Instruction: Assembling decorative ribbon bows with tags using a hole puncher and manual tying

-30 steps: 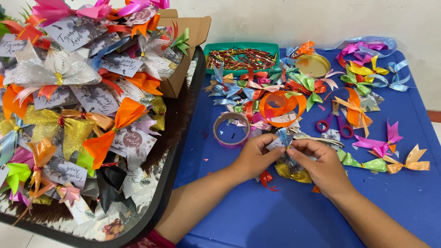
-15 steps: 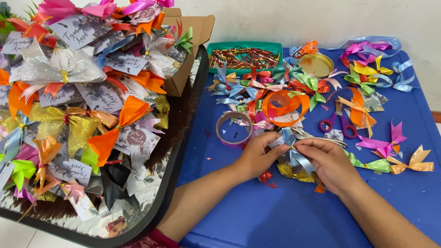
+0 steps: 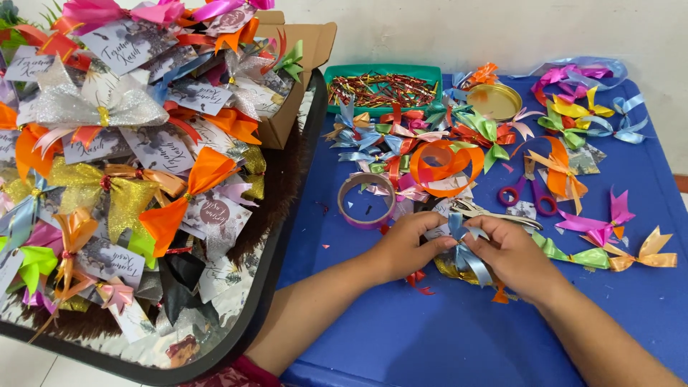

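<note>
Blue ribbon bow (image 3: 466,251) over cluttered blue table (image 3: 430,337).

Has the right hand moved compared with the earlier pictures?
Yes, slightly. The right hand has shifted up the table, toward the purple-handled scissors, nearer them than before.

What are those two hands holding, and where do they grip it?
A small light-blue ribbon bow, pinched at its middle knot between the left hand and the right hand.
</note>
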